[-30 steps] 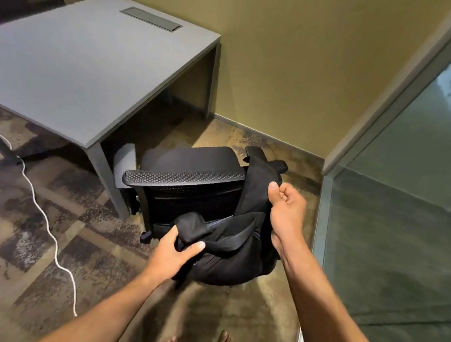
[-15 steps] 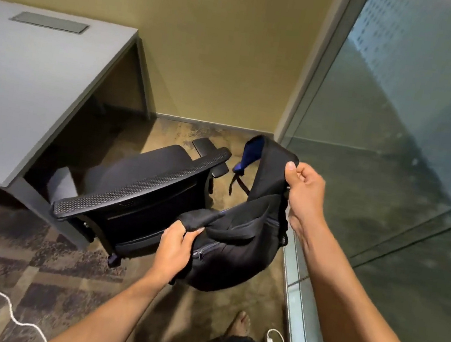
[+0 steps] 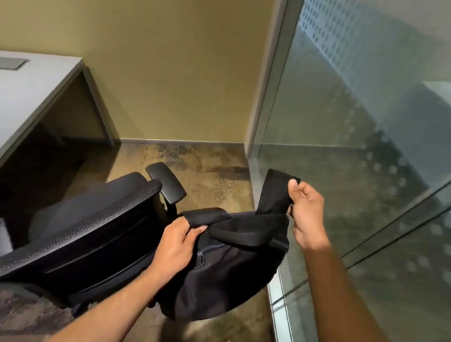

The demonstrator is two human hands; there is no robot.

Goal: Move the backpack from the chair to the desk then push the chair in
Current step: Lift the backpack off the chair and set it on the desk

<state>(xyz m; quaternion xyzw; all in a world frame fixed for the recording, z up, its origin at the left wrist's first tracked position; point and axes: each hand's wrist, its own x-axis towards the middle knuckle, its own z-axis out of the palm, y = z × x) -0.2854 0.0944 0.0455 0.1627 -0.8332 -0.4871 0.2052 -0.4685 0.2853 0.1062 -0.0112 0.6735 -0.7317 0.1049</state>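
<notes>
A black backpack (image 3: 229, 270) hangs in the air between my hands, to the right of the chair and clear of its seat. My left hand (image 3: 177, 246) grips one of its shoulder straps near the top of the bag. My right hand (image 3: 305, 211) pinches the other strap, held up higher. The black office chair (image 3: 85, 235) with a mesh backrest stands at lower left, its seat facing the grey desk (image 3: 5, 99), whose top shows at the left edge.
A glass partition (image 3: 377, 177) with a metal frame runs along the right, close to the backpack. A yellow wall closes the far side. Patterned carpet covers the floor. My legs show at the bottom edge.
The view has swung right and closer. The backpack has come off the chair and moved right, both hands keeping hold of its straps; the right hand has risen.
</notes>
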